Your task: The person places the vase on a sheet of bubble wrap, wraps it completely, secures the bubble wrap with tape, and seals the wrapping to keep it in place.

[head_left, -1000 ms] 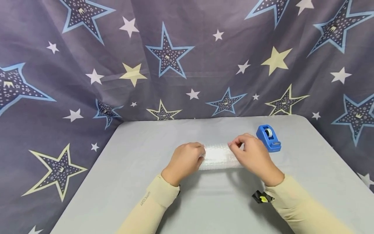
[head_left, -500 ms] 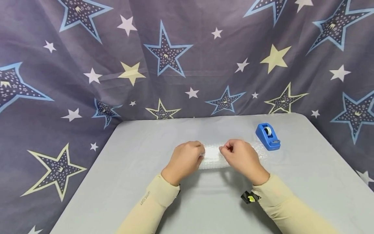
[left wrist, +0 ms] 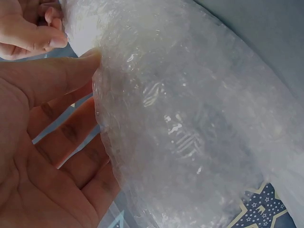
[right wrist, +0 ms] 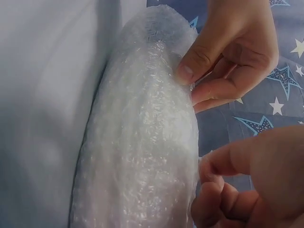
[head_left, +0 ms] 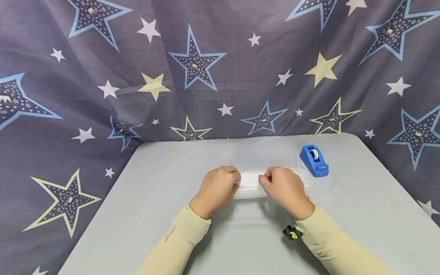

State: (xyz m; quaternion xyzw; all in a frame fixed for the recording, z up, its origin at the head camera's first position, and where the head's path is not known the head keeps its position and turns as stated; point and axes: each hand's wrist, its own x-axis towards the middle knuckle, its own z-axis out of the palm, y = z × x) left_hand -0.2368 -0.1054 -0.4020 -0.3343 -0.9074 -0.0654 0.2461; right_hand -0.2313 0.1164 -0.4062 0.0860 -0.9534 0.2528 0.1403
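A roll-shaped bundle of clear bubble wrap (head_left: 249,187) lies crosswise on the table; what is inside cannot be made out. My left hand (head_left: 217,187) holds its left part, the thumb on one face and the fingers reaching behind, as the left wrist view of the bubble wrap (left wrist: 180,118) shows. Close by, my right hand (head_left: 284,189) has its fingers curled, with thumb and forefinger pinching at the far edge of the wrap. In the right wrist view the right hand (right wrist: 261,175) sits at that edge, below the left hand (right wrist: 237,57); its exact pinch is partly hidden.
A blue tape dispenser (head_left: 314,161) with a roll of tape stands on the grey table (head_left: 165,229), right of and behind the bundle. A dark curtain (head_left: 227,68) printed with stars hangs behind the table and along its sides.
My right hand has moved left along the bubble wrap, toward my left hand, mostly in the first half second. The wrap's right end has come into view. My left hand stays in place.
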